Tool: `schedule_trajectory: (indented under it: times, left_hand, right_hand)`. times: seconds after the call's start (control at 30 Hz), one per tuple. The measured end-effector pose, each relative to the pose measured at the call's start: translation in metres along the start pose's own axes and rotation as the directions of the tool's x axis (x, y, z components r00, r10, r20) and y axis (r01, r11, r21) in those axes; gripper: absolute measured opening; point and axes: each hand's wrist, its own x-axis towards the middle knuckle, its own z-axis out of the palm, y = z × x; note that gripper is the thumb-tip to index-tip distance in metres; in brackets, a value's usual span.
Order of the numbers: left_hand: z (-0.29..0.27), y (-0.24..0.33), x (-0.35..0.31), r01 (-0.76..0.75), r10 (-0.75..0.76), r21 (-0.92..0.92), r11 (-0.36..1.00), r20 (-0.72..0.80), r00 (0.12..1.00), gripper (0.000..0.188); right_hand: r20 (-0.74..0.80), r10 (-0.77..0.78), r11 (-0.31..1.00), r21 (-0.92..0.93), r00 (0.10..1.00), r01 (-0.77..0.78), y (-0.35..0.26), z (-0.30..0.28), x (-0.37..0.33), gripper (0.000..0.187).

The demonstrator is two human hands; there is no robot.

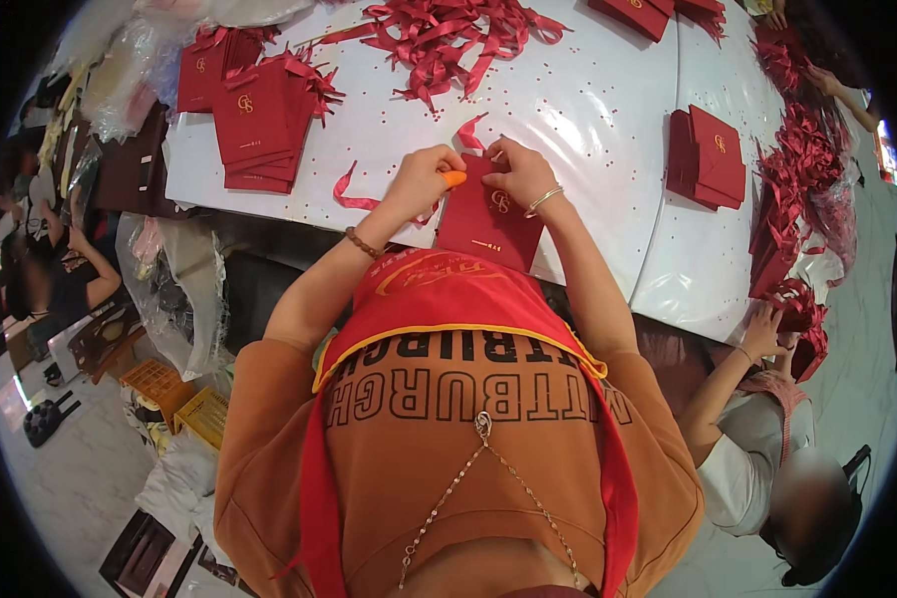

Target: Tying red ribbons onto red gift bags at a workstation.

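Evidently a ribbon is being fitted to a dark red booklet-like card (488, 224), which is held at the near edge of the white table (588, 110), directly in front of the person's chest. The card's upper left corner is pinched by the left hand (421, 181), whose fingers are curled closed and one of whose fingertips is covered by an orange cap (453, 178). The top edge is gripped by the right hand (518, 174), also closed on the card, with a bangle worn at the wrist. A short red ribbon piece (468, 133) stands up just above the card between both hands; whether it is already threaded cannot be told. A steady hold on the card and a fine pull on the ribbon end are judged to be called for next. A stack of finished-looking red cards (254, 125) lies to the left, well apart.
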Motion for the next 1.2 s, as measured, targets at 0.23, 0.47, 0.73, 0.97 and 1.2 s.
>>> schedule_trajectory:
  times: [0.23,0.47,0.73,0.97,1.2]
  left_hand:
    - [0.009,0.002,0.0,-0.008,0.014,0.082,0.997,-0.077,0.997,0.013]
    - [0.007,-0.006,0.0,-0.213,0.276,0.315,0.925,-0.17,0.946,0.012]
    - [0.007,0.002,-0.006,-0.176,0.277,0.403,0.898,-0.208,0.938,0.013]
    - [0.006,0.004,-0.006,-0.163,0.281,0.468,0.868,-0.193,0.94,0.011]
    - [0.008,-0.001,-0.003,-0.206,0.312,0.454,0.867,-0.172,0.934,0.011]
  right_hand:
    - [0.163,0.107,0.964,0.225,0.981,-0.142,0.002,0.001,0.005,0.036]
    - [0.085,0.045,0.968,0.244,0.995,-0.065,-0.002,0.019,0.003,0.041]
    - [0.1,0.065,0.967,0.241,0.993,-0.087,-0.001,0.022,0.003,0.04]
    - [0.115,0.084,0.979,0.177,0.99,-0.103,-0.008,0.022,0.004,0.039]
    - [0.129,0.112,0.967,0.213,0.985,-0.138,-0.007,0.022,0.004,0.037]
